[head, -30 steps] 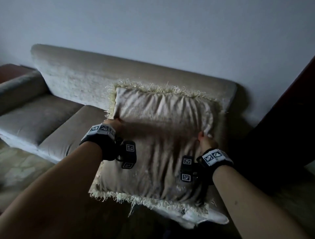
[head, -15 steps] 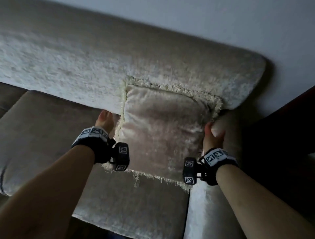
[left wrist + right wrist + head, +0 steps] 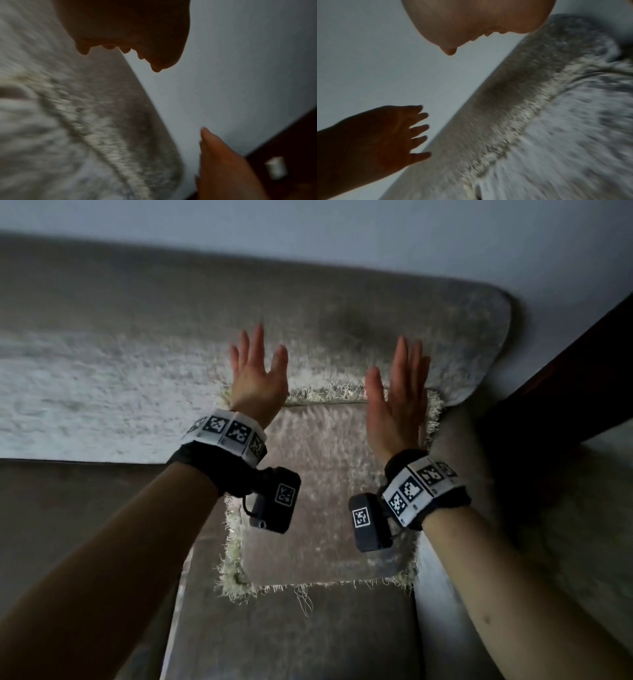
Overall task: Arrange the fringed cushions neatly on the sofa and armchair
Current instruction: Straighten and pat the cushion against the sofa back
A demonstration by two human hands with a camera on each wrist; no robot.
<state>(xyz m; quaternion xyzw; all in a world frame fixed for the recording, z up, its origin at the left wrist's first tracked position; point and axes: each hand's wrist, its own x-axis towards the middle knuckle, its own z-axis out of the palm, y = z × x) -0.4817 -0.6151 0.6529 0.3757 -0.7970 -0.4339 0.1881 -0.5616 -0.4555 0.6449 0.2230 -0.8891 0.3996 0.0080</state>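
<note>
Fringed cushion [image 3: 329, 501] propped on sofa [image 3: 102, 392] seat, against backrest by right armrest. Your left hand [image 3: 257, 378] and right hand [image 3: 397, 402] above cushion, fingers spread, grasping nothing (placement looks finished). Next: fetch another cushion.

A plain pale wall [image 3: 376, 237] fills the top of the head view, grey-blue in dim light. Against it stands a sofa [image 3: 102, 392] in plush beige-grey fabric, its backrest top rounded at the right end. A dark brown piece of furniture [image 3: 582, 378] stands just beside that right end. The room is dusky overall.
</note>
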